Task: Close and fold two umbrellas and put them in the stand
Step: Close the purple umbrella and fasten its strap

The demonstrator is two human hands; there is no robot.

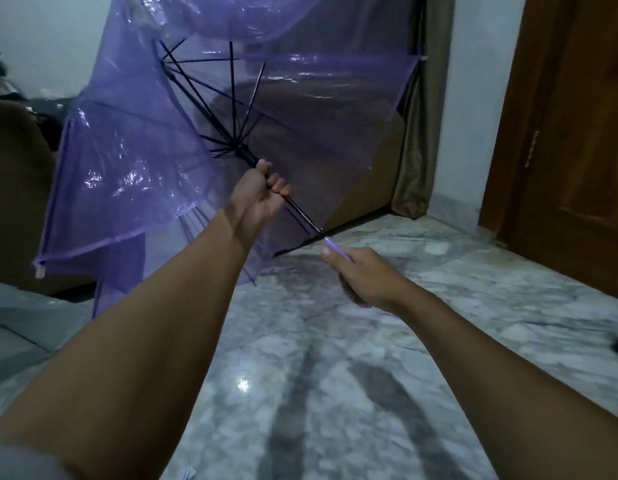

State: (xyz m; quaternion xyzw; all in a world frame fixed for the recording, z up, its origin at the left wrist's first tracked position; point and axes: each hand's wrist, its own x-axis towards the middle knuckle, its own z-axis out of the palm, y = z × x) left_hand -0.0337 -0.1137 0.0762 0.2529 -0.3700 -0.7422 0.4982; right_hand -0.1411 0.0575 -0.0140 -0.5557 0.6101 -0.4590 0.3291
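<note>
step: closing first umbrella [155, 140], canopy half open, held above the floor [369, 341] | left hand [259, 195] wrapped round shaft by the ribs | right hand [363, 278] clamped on handle [335, 247] | next: draw slider toward the handle (stand unseen)

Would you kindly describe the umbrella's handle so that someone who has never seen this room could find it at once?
Start at the big see-through purple canopy on the left, above the marble floor. Follow its black shaft down and right, past the left hand, to the right hand. The handle is the short lilac piece gripped there, the only pale stretch of that dark rod.
</note>
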